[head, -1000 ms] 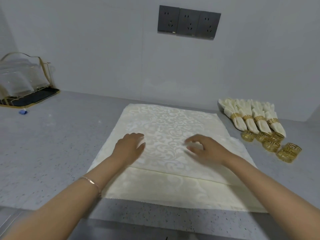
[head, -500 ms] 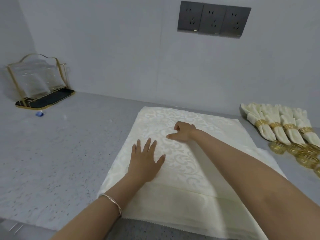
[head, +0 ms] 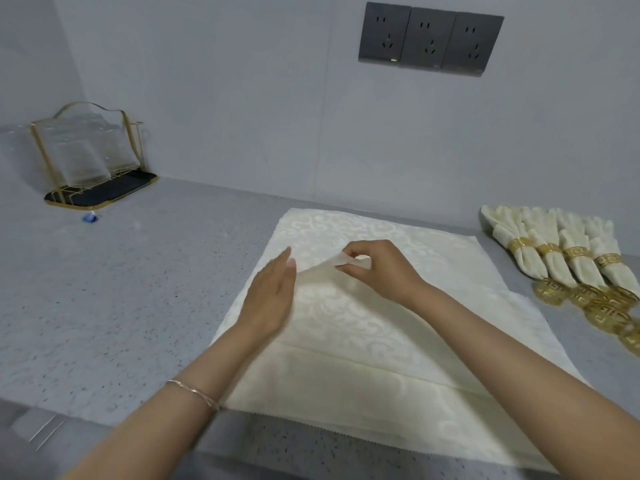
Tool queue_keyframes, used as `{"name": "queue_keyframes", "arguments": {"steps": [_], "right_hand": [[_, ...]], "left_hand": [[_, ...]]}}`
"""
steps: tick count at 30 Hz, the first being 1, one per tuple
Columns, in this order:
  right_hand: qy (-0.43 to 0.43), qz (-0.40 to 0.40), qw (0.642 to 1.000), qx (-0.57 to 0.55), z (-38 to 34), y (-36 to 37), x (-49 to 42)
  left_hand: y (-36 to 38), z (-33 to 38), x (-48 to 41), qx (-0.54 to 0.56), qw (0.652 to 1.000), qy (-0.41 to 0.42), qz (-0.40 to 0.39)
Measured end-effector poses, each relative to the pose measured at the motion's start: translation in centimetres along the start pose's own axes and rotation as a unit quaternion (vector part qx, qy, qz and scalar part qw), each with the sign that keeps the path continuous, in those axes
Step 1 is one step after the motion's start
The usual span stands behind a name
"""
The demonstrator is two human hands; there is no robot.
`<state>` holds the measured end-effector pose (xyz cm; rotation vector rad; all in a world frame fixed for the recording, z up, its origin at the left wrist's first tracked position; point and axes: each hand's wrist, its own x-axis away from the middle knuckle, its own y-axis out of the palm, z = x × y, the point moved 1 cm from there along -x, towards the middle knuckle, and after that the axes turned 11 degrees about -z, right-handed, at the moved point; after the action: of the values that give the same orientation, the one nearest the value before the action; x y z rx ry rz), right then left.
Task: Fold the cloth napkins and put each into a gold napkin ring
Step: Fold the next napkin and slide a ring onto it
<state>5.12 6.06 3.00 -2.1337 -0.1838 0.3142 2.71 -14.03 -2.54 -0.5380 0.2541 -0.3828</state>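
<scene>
A cream patterned cloth napkin (head: 408,244) lies spread on the grey counter, on top of at least one more napkin whose edge shows nearer me. My right hand (head: 377,268) pinches the middle of the top napkin and lifts it into a small peak. My left hand (head: 270,299) is beside that peak with straight fingers, blurred, touching the raised cloth. Several finished napkins in gold rings (head: 550,251) lie at the right. Several loose gold napkin rings (head: 588,299) sit in front of them.
A gold-framed clear rack on a black tray (head: 90,161) stands at the back left, with a small blue item (head: 90,217) before it. Dark wall sockets (head: 429,38) are on the wall behind. The counter's front edge (head: 104,420) runs near me.
My right hand went from resting on the napkin to pinching its middle and raising it. My left hand came off flat and moved toward the raised cloth. The view shifted left.
</scene>
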Motion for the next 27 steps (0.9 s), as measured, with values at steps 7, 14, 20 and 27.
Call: {"name": "queue_keyframes", "arguments": {"steps": [7,14,20,27], "right_hand": [[0.019,-0.020,0.999,0.037,1.7,0.4,10.1],[0.002,-0.028,0.996,0.090,3.2,2.0,13.5],[0.003,-0.055,0.988,0.144,3.2,2.9,14.4],[0.049,-0.032,0.994,0.096,2.3,3.1,14.6]], "left_hand": [[3.2,1.0,3.0,-0.354,0.911,0.051,-0.205],[5.1,0.5,3.8,-0.423,0.877,0.069,-0.219],[4.9,1.7,3.6,-0.395,0.879,0.017,-0.266],[6.9,3.3,-0.5,-0.312,0.918,0.011,-0.245]]}}
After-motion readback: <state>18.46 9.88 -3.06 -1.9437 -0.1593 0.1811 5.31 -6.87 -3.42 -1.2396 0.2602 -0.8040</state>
